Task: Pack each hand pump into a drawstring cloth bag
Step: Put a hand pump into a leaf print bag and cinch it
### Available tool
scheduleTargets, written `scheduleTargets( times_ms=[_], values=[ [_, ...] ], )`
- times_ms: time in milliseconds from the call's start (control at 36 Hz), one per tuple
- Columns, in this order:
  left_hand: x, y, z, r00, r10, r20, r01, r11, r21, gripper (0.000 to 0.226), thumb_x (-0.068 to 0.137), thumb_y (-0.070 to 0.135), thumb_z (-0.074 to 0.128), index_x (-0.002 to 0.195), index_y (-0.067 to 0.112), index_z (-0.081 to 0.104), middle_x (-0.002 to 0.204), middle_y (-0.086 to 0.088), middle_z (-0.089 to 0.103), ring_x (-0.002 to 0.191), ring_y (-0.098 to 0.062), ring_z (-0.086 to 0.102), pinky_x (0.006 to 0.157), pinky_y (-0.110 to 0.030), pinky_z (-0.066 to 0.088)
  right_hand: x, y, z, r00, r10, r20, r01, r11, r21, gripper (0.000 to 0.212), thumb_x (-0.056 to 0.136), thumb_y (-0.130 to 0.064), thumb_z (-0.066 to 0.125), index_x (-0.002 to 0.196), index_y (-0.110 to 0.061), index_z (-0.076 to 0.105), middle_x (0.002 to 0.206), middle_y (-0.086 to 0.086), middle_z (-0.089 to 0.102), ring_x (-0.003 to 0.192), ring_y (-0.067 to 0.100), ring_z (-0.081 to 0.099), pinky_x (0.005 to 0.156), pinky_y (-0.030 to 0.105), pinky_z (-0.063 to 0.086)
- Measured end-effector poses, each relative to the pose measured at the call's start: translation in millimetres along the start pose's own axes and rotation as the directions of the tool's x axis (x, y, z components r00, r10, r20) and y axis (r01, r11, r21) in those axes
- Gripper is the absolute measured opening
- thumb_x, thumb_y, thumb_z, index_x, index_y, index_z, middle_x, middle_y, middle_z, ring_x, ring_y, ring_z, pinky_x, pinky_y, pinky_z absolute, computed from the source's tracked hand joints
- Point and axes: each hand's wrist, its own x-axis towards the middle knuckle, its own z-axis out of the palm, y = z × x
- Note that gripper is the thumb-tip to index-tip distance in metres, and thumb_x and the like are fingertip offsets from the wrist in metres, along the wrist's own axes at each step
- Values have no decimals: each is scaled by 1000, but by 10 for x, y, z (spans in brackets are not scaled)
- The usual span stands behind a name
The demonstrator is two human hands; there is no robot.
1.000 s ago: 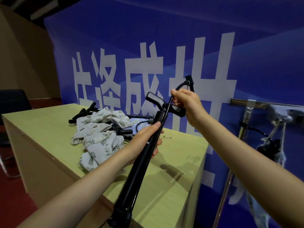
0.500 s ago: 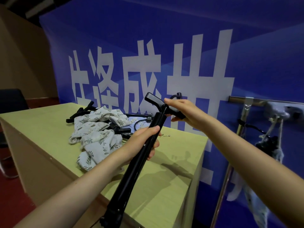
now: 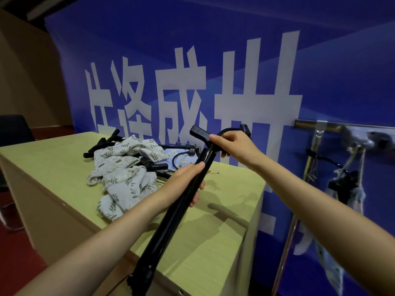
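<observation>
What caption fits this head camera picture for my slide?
Left hand grips a long black hand pump while right hand holds its hose above leaf-print cloth bags.

Head-worn view, forward-down, near table (image 3: 53,159).

Table (image 3: 224,242) with bags (image 3: 119,167), pumps (image 3: 102,144)

Yellow-green table (image 3: 53,167), blue banner (image 3: 320,82)
</observation>
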Motion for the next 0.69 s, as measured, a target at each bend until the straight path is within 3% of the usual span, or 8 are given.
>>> scheduleTargets(
  times_ms=[83, 167, 250, 361, 444, 500, 583, 694],
  values=[
    [17, 35, 0, 999, -21, -37, 20, 999, -27, 60, 98, 56, 34, 110, 1, 55, 70, -3, 58, 45, -21, 50, 46, -27, 42, -39, 117, 112, 981, 1, -195, 9, 999, 49, 39, 84, -55, 62, 89, -18, 70, 85, 4, 71, 79, 14, 67, 70, 31, 51],
    [33, 70, -7, 992, -46, -119, 38, 997, -69, 55, 102, 51, 27, 93, 5, 55, 59, -1, 58, 42, -21, 49, 44, -24, 40, -159, 137, 286, 950, 174, -260, -105, 961, 256, 61, 80, -66, 59, 121, -21, 56, 116, -2, 61, 106, 15, 59, 87, 36, 52],
    [62, 93, -43, 980, -31, -197, 11, 995, -101, 46, 103, 46, 30, 97, 8, 55, 56, -4, 56, 41, -20, 51, 40, -23, 42, -307, 123, 442, 959, 231, -165, -165, 925, 342, 50, 94, -52, 48, 127, -15, 52, 108, -7, 58, 96, 5, 55, 78, 26, 48],
    [87, 105, -56, 963, -8, -268, -10, 998, -65, 31, 102, 42, 37, 102, 25, 63, 69, -5, 59, 54, -22, 58, 43, -24, 45, -431, 43, 705, 974, 195, -118, -133, 908, 397, 29, 97, -46, 46, 92, -22, 63, 84, -12, 60, 69, -6, 55, 63, 18, 40],
    [124, 37, -17, 957, 92, -274, -106, 994, -37, 30, 102, 28, 39, 121, 25, 63, 107, 2, 69, 89, -12, 67, 73, -25, 53, -445, -32, 938, 966, 216, -144, -146, 910, 388, 30, 93, -43, 58, 88, -14, 66, 86, -1, 70, 76, 9, 64, 68, 25, 45],
    [124, -7, -29, 952, 50, -302, -94, 987, -133, 35, 101, 16, 40, 132, 28, 51, 116, 5, 64, 102, -10, 64, 86, -27, 51, -441, -47, 1036, 950, 260, -173, -154, 872, 465, 16, 92, -35, 61, 86, -21, 64, 86, -3, 70, 81, 11, 66, 74, 25, 49],
    [71, -67, -151, 941, -84, -328, -4, 966, -258, 32, 98, 7, 44, 129, 15, 53, 106, -11, 66, 83, -20, 65, 70, -31, 53, -436, -34, 1147, 948, 244, -203, -120, 868, 483, 24, 96, -34, 56, 75, -21, 56, 74, -2, 59, 69, 11, 56, 67, 28, 44],
    [-50, -142, -464, 916, -107, -387, 84, 994, -76, 29, 96, 3, 41, 113, 7, 65, 75, -4, 53, 58, -14, 49, 51, -20, 44, -359, -3, 1189, 951, 218, -221, -93, 879, 467, 32, 99, -39, 48, 78, -14, 50, 68, -2, 50, 63, 10, 48, 61, 25, 38]
  ],
)
